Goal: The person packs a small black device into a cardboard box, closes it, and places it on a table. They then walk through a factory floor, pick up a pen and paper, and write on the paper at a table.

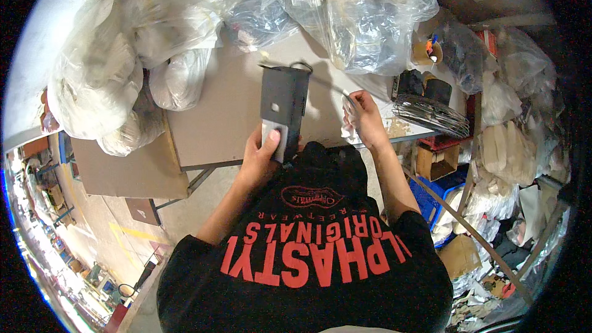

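Seen from the head camera, two hands work over one table (234,117), its flat brownish top filling the middle of the frame. One dark metal bracket (283,102), a flat folded plate with a small round hole, stands just above frame centre. The left hand (262,151) is closed around its lower end, thumb pressed on a pale grey patch there, so the plate rises above the grip towards the top of the frame. One thin wire loop (300,65) curves off the bracket's top edge.

The right hand (365,117), right of centre, is clenched on a crumpled white cloth (350,131), with something thin and shiny between the fingers; what it is cannot be told. This hand is near the bracket but apart from it.

Clear and white plastic bags (364,18), soft and wrinkled, are heaped along the upper edge and upper left; at least six show, the exact count being unclear. One round wire grille (431,116) lies at the table's right edge, with one black cylinder (438,89) just above it. One brown cardboard box (436,161) sits below the grille, and one blue crate (439,194) below that.
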Demonstrator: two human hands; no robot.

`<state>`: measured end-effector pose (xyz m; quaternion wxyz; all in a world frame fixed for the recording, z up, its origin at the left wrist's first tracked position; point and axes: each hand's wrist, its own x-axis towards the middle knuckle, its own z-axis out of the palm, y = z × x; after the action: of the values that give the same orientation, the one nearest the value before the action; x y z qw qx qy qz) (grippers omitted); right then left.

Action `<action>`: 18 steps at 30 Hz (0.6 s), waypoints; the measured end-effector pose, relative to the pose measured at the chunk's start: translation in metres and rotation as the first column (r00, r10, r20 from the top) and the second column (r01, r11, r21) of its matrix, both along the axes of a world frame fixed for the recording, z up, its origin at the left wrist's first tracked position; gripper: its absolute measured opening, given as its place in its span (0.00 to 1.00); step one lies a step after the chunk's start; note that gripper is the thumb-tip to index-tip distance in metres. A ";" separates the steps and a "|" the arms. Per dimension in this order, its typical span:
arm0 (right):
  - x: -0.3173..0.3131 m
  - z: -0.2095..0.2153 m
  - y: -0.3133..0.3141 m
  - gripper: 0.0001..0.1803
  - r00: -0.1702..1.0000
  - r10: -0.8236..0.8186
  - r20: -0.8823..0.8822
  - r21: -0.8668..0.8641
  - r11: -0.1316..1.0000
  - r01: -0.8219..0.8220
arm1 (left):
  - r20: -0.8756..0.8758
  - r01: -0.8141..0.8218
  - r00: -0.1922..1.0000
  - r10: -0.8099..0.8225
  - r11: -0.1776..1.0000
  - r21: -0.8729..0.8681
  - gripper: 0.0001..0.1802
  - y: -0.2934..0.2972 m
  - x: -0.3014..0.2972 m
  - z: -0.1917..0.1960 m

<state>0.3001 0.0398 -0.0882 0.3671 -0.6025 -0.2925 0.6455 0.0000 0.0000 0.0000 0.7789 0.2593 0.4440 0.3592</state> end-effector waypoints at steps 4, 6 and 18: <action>-0.022 0.053 0.010 0.12 0.983 -0.156 -0.096 0.070 0.984 0.163 | 0.234 -0.159 0.955 0.183 0.980 -0.118 0.37 0.003 0.011 0.009; -0.029 0.079 0.015 0.12 0.981 -0.185 -0.058 0.139 0.972 0.192 | 0.354 -0.130 0.923 0.152 0.988 -0.085 0.37 0.005 0.011 0.003; -0.102 0.142 0.036 0.07 0.857 -0.289 0.427 0.820 0.524 -0.232 | 0.231 0.015 0.973 -0.001 0.998 -0.060 0.38 0.001 0.015 0.020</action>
<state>0.1983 0.0755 0.0540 0.5317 -0.4990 -0.6456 0.2268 0.0148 0.0010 0.0202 0.8343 0.1935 0.3601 0.3699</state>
